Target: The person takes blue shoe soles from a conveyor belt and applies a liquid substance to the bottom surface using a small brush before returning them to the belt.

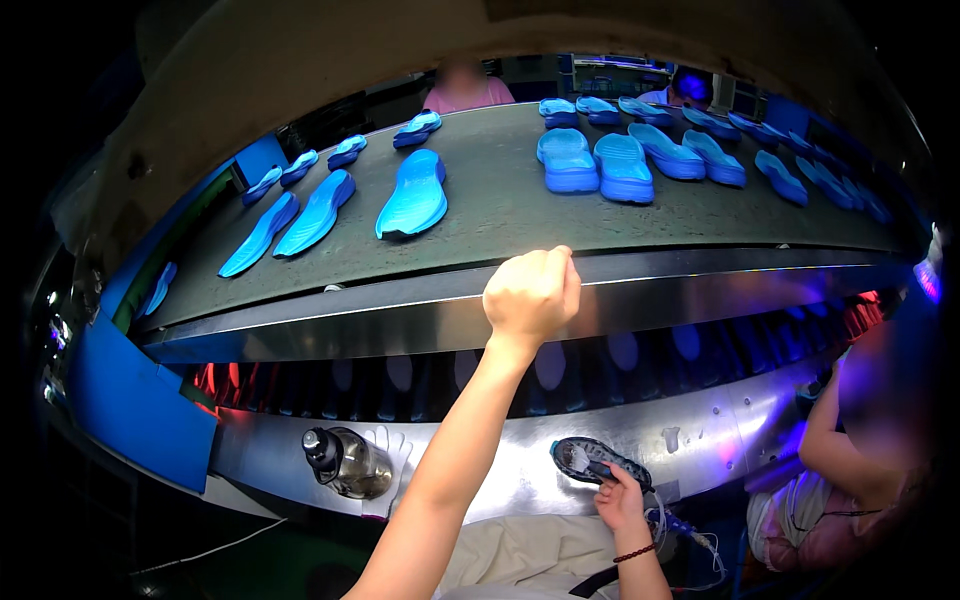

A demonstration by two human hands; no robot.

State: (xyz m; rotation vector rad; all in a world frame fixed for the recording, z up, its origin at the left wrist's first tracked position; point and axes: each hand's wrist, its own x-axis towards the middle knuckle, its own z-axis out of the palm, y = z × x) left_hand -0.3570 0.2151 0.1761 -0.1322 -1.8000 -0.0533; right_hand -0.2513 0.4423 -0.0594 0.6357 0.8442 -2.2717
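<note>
My left hand (533, 292) is a closed fist at the metal rail along the near edge of the conveyor belt (480, 215). Its fingers curl away from me, so anything inside them is hidden. Lower down, my right hand (622, 498) pinches the dark handle of a brush (583, 463), its pale bristles against the inside of a dark shoe sole (640, 471) with a teal edge. That sole lies on the shiny metal ledge (500, 480). Beyond my left fist, several blue shoe soles (415, 196) rest on the belt, some in pairs (622, 168).
A clear bottle with a black top (352, 464) stands on the ledge left of my left forearm. Under the rail, a dark slot glows red at its ends. Another person (840, 430) sits close on the right; two more are across the belt. Thin tubing (700, 540) hangs beside my right wrist.
</note>
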